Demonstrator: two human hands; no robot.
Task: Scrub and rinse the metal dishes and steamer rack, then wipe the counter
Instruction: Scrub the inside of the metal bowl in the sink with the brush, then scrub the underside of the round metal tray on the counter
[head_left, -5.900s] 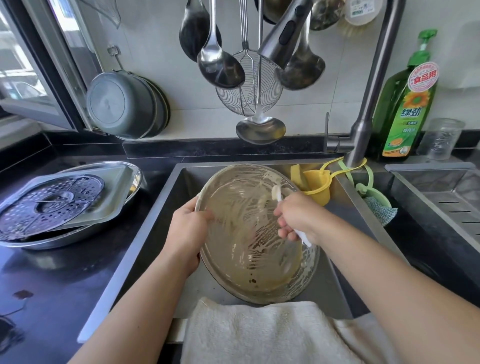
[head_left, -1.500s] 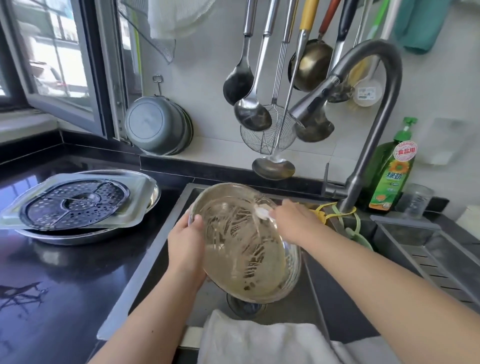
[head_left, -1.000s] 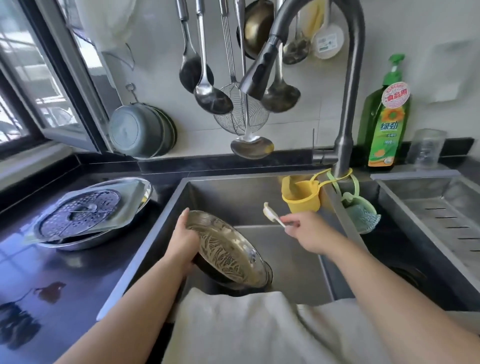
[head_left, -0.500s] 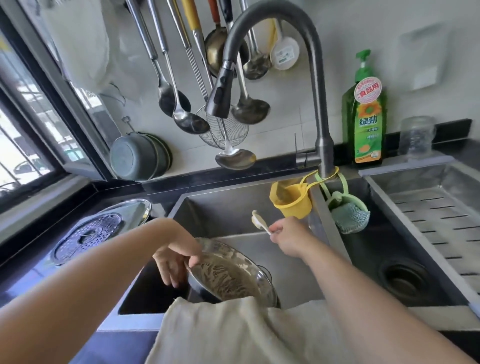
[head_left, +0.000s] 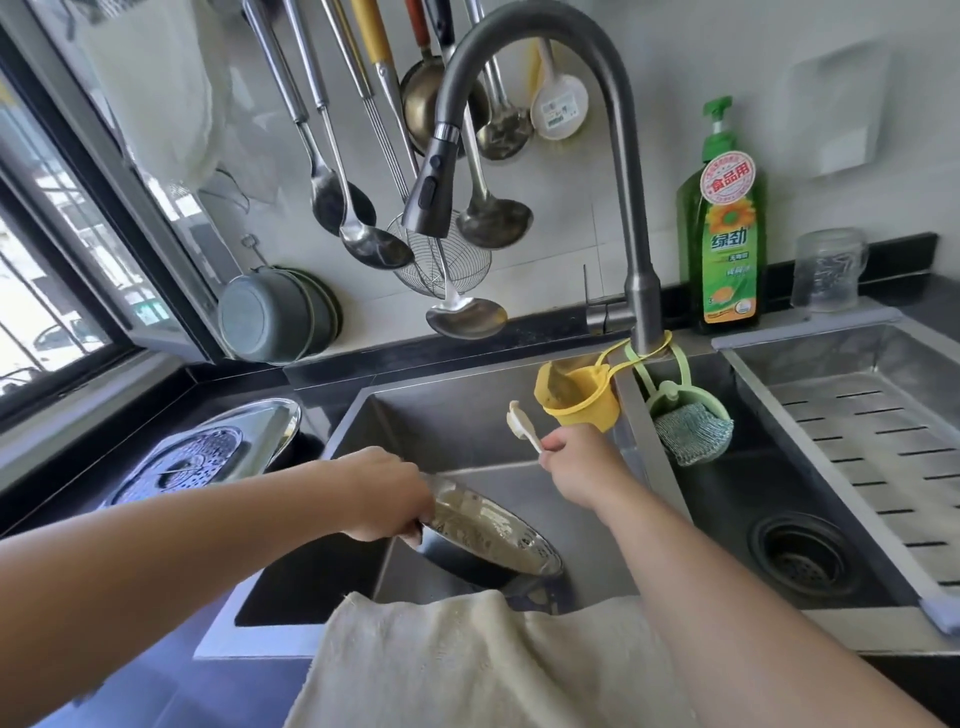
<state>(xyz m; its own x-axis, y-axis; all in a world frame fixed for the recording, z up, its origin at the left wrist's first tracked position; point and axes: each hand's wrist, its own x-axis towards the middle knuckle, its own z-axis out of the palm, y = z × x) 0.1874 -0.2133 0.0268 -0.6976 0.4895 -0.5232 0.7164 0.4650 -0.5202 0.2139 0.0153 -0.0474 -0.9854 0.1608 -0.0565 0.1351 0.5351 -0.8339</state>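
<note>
A soapy dish (head_left: 488, 535) is sitting tilted in the sink (head_left: 467, 415), the left hand (head_left: 384, 493) curling its fingers over the near rim. Slick with suds, it is risking a slip and clatter if that hold loosens. The right hand (head_left: 571, 457) is hovering mid-sink, pinching a brush (head_left: 522, 423) head-up. The rack (head_left: 182, 462) is waiting on the table (head_left: 62, 499).
</note>
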